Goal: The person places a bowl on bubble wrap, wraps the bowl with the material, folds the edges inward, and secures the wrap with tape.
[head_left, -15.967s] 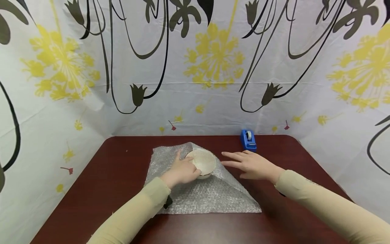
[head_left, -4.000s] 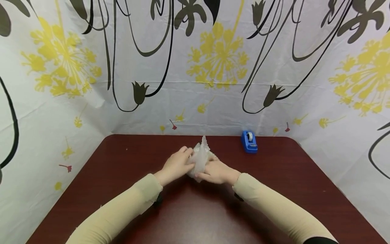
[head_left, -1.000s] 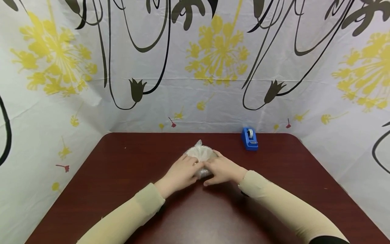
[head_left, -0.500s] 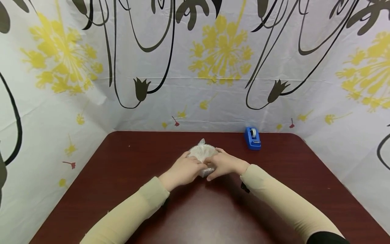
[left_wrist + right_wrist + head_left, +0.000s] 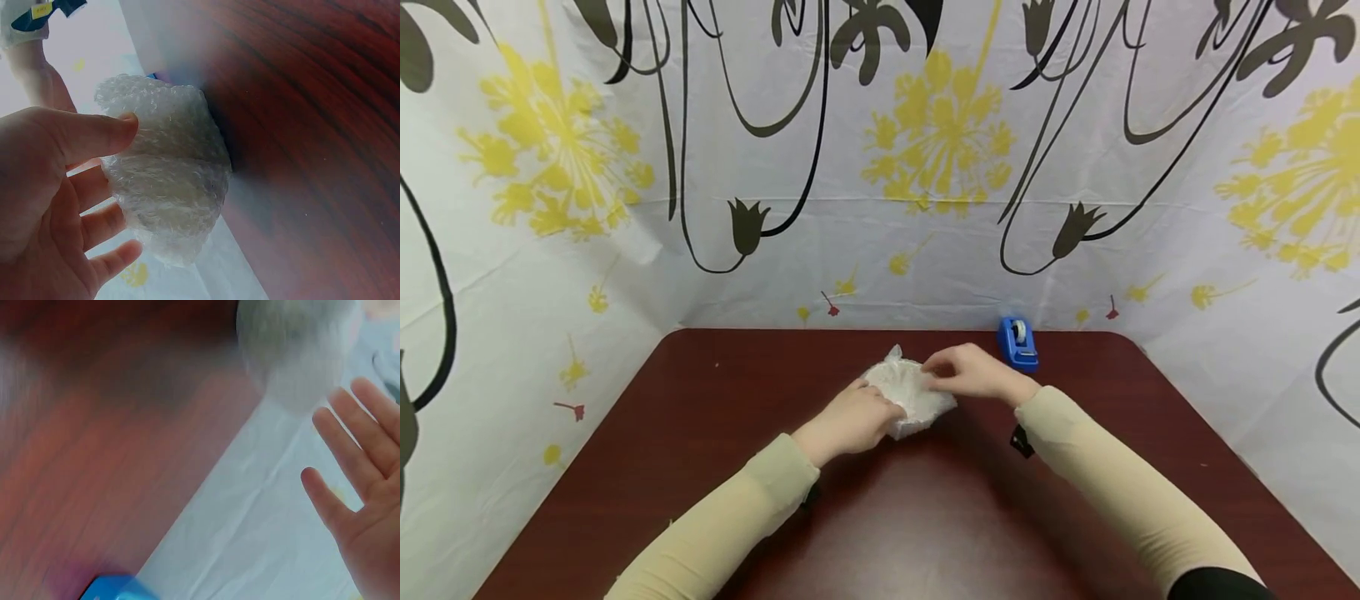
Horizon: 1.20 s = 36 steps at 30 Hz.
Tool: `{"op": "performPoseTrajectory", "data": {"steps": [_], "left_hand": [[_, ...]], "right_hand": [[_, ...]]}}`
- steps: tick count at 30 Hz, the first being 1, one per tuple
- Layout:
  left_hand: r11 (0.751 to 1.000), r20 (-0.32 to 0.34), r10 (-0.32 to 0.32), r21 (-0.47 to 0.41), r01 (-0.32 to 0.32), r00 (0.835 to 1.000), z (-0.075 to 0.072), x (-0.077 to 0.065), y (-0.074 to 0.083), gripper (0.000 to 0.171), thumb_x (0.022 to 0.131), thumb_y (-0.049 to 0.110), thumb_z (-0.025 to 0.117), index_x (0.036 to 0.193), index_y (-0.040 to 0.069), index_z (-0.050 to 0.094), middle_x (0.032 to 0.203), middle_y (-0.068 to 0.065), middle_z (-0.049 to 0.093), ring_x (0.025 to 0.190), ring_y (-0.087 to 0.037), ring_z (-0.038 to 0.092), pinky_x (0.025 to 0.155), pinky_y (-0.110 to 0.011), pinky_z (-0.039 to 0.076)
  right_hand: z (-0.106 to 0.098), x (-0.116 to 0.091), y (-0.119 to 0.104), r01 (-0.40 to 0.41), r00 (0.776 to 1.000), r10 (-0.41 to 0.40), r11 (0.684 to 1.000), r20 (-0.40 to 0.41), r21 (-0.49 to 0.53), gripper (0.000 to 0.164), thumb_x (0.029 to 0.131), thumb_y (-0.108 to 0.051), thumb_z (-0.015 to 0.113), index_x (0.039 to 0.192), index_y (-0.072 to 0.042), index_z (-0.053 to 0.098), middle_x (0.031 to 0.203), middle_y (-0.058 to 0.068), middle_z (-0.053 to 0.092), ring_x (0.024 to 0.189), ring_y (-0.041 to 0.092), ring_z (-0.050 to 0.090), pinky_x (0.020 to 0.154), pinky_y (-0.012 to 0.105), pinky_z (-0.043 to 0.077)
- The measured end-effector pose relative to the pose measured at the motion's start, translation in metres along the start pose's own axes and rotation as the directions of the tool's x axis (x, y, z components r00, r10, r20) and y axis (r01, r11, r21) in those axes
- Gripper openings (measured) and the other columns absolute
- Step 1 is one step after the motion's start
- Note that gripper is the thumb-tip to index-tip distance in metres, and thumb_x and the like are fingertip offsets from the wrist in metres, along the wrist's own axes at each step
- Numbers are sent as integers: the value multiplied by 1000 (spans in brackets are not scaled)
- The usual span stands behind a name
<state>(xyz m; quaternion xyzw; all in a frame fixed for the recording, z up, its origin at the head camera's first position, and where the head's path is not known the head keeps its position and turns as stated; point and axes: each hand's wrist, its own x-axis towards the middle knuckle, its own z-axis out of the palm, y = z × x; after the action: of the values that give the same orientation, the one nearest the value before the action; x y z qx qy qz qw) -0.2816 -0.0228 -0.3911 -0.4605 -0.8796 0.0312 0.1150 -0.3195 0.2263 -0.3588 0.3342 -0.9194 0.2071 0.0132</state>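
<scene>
A bowl wrapped in bubble wrap (image 5: 917, 404) stands on the table, its bunched wrap peaking at the far side. My left hand (image 5: 853, 421) holds it from the left. In the left wrist view, the thumb presses one side of the crinkled bundle (image 5: 172, 169) while the other fingers lie behind it. My right hand (image 5: 976, 372) is raised at the bundle's right edge. Seen from the right wrist, this hand (image 5: 369, 469) has its fingers extended, with a gap between them and the blurred bundle (image 5: 294, 350). The bowl itself is hidden by the wrap.
A blue tape dispenser (image 5: 1018, 343) with a roll of tape stands at the back right, just beyond my right hand. The dark red-brown table (image 5: 925, 517) meets a patterned white cloth (image 5: 820, 283) at its back edge.
Bubble wrap lay spread under the bowl earlier; it now encloses it. Within the last half second my right hand has lifted off the bundle's front and moved right, and a wrap corner sticks out there.
</scene>
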Motion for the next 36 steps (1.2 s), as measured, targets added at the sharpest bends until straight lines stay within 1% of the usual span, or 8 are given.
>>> {"op": "performPoseTrajectory", "data": {"steps": [3,6,15,20,26,31,33,36], "left_hand": [[1000,-8,3,-1,-3,1000,0,0,-1,13,92,20,63,101,28,71,90,9,70,93,-19,62,100,-47,41],[1000,-13,3,1,-3,1000,1,1,-1,12,92,20,63,97,28,70,86,9,69,91,-19,63,99,-47,41],[1000,13,-8,-23,8,1000,2,1,0,15,94,20,60,99,28,71,87,10,69,93,-18,63,102,-48,39],[999,20,-10,-47,11,1000,2,1,-1,15,94,19,61,100,28,71,86,11,69,92,-17,63,101,-45,40],[999,22,-13,-46,14,1000,1,1,-1,16,95,19,60,101,29,71,88,12,69,93,-17,62,98,-42,41],[998,22,-14,-62,16,1000,1,2,-1,16,94,18,62,102,29,71,89,13,69,94,-17,62,100,-42,40],[998,24,-16,-67,17,1000,1,2,-1,16,94,18,62,101,28,71,89,12,69,93,-17,62,99,-42,40],[997,27,-17,-71,19,999,1,1,0,16,94,18,62,102,28,71,89,12,69,92,-17,62,97,-41,41]], "right_hand": [[-16,0,16,-127,989,129,991,-71,32,30,93,-32,65,113,-11,71,110,2,69,98,18,64,82,39,52],[-31,-2,35,-250,958,256,966,-130,64,32,96,-29,60,117,-6,68,114,11,67,103,27,63,86,46,50],[-50,-30,92,-512,809,539,842,-235,170,41,99,-27,51,125,4,61,126,26,58,112,40,55,90,53,46],[-44,-46,109,-604,726,644,765,-240,224,46,99,-26,48,127,9,57,121,29,58,103,38,57,84,49,48],[-35,-56,124,-679,643,745,662,-180,317,51,96,-23,50,129,16,50,99,24,62,77,27,62,69,40,54],[-28,-59,136,-718,605,793,583,-73,381,53,96,-25,52,129,17,49,101,23,58,74,22,59,69,38,57],[-26,-58,140,-720,599,799,568,-56,399,53,96,-25,51,129,16,49,105,24,57,73,20,59,70,38,57],[-23,-58,144,-702,612,790,570,-49,426,53,96,-24,50,131,15,47,112,27,54,70,18,59,72,39,57]]}}
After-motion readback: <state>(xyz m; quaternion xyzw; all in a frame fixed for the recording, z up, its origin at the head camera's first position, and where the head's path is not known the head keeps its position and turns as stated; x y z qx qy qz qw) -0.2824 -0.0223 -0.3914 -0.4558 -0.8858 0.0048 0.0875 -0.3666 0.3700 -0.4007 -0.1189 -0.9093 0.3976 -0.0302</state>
